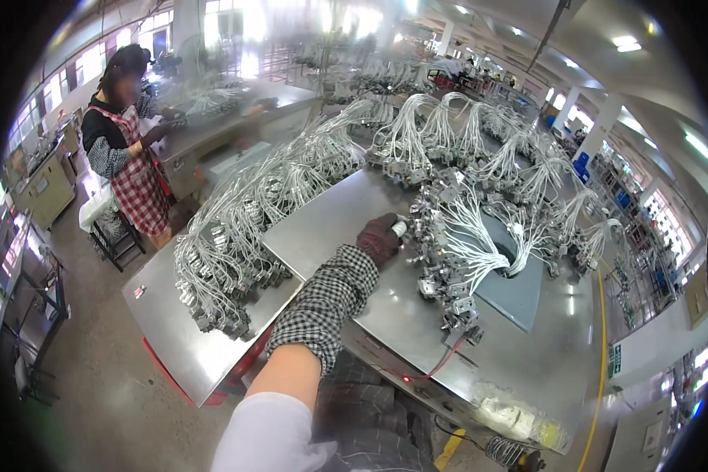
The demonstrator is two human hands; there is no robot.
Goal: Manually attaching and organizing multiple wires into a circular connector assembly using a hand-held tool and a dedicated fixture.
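Note:
My left hand [380, 238], in a dark maroon knit glove under a checked sleeve cover, reaches over the metal tabletop [322, 224]. Its fingers are curled in, and a white wrapped fingertip shows at its right side. That fingertip is beside a row of small grey metal-and-plastic parts [429, 228] with white wires. Whatever the fingers hold, if anything, is hidden. To the right, a fan of white wires [476, 248] converges on a dark round opening in a grey plate [515, 303]. My right hand is out of view.
Heaped bundles of white-wired parts [252, 212] cover the table's left side; more bundles [417, 130] line the far side. A red cable [448, 358] runs to a small red light at the front edge. A plastic bag [519, 413] lies near right. A co-worker [126, 149] stands at far left.

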